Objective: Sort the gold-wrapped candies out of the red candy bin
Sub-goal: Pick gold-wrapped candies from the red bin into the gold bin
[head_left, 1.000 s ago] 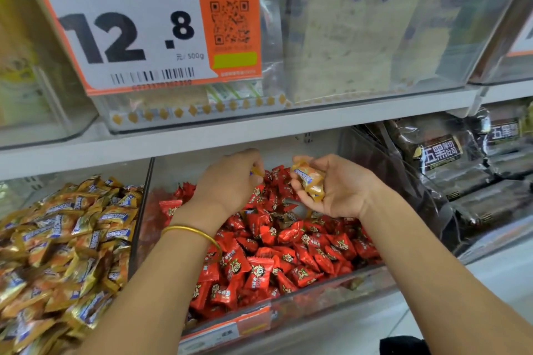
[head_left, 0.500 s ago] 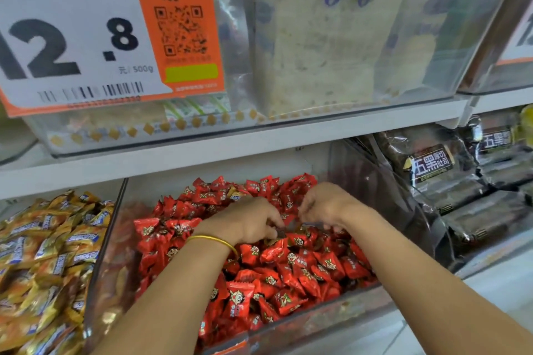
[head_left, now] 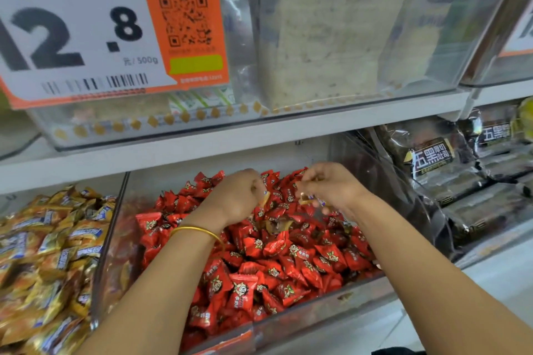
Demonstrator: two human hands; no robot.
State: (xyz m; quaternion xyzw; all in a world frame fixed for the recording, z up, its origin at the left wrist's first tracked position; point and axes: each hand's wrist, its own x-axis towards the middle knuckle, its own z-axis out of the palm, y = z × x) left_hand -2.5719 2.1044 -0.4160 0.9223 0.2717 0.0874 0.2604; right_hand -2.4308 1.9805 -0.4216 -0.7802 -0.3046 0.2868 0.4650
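Note:
A clear bin on the lower shelf is heaped with red-wrapped candies. Both my hands hover over the back of the heap. My left hand, with a gold bangle on its wrist, pinches a gold-wrapped candy at its fingertips. My right hand has curled fingers round more gold-wrapped candies, which stick out below the fingers. Another gold wrapper lies among the red ones just below my hands.
The neighbouring bin on the left holds gold-wrapped candies. Dark bread packs fill the bin on the right. A white shelf with a price sign hangs close above the bins.
My hands dipped into the red heap half a second ago and have now lifted slightly, each with gold wrappers. The view has drifted right and closer to the bin.

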